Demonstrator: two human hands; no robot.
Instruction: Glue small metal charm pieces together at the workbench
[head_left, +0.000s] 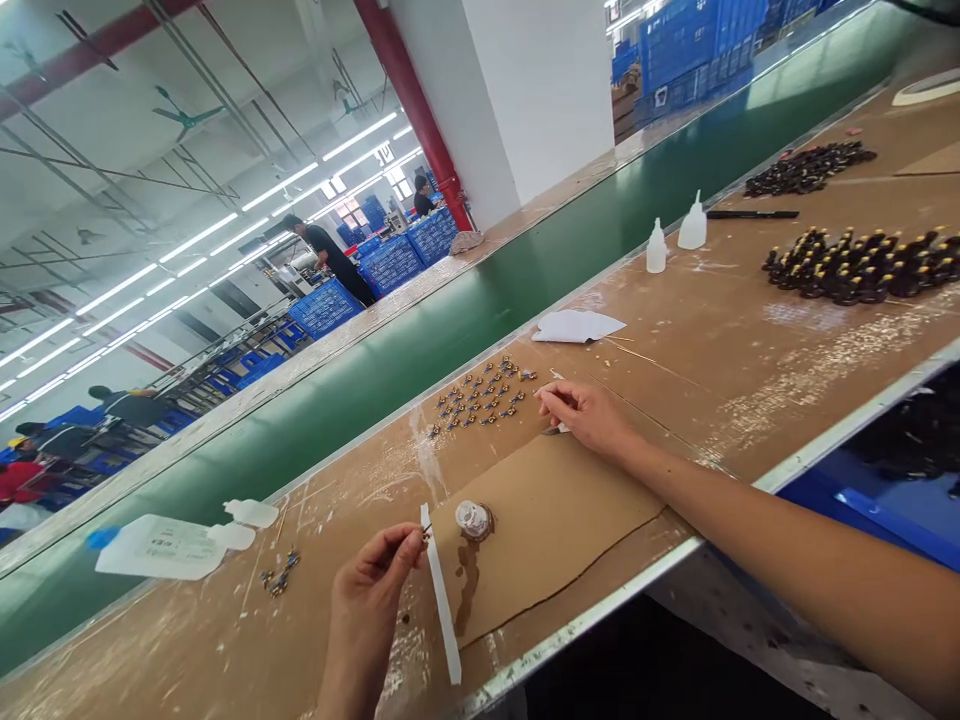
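My left hand (pixel 373 590) is closed in a pinch on a tiny dark and yellow part, held just above a long white strip (pixel 442 605) lying on the brown workbench (pixel 712 350). My right hand (pixel 589 413) rests farther along the bench with fingers curled, its fingertips pinched on something small, and a thin dark tool pokes out beneath it. It lies right beside a scattered cluster of small blue and yellow parts (pixel 484 393). A small round clear cap (pixel 473 519) stands between my hands on a cardboard sheet (pixel 555 520).
A flat white bottle (pixel 161 546) lies at the left with a few loose parts (pixel 279 578) near it. Two white squeeze bottles (pixel 675 235), a white paper (pixel 576 325), and piles of dark parts (pixel 862 265) sit farther right. A green conveyor belt (pixel 450 330) runs behind. People work among blue crates (pixel 390 262) in the distance.
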